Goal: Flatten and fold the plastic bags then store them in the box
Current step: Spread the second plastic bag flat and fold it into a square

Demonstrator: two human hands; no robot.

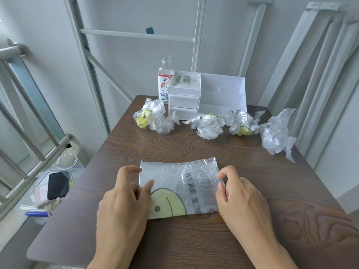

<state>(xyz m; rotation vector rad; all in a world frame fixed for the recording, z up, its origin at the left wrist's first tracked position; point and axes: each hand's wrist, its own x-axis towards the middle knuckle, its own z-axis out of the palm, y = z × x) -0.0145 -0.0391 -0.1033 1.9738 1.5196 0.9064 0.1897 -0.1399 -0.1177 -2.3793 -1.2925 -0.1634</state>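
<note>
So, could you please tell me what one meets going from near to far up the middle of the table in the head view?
Flattened smiley bag → middle crumpled bag → white box.

— Bags on the surface (194,148)?
— One flat bag (180,183) up front. Crumpled ones in four clumps: left clump (153,117), maybe two bags, can't tell; middle clump (207,126); third clump (241,123); right clump (275,134).
— Rest?
— One box (223,94) with two drawers (184,101); folded bags on top, count unclear. One bottle (165,80). One jar (67,164) beside the surface.
</note>
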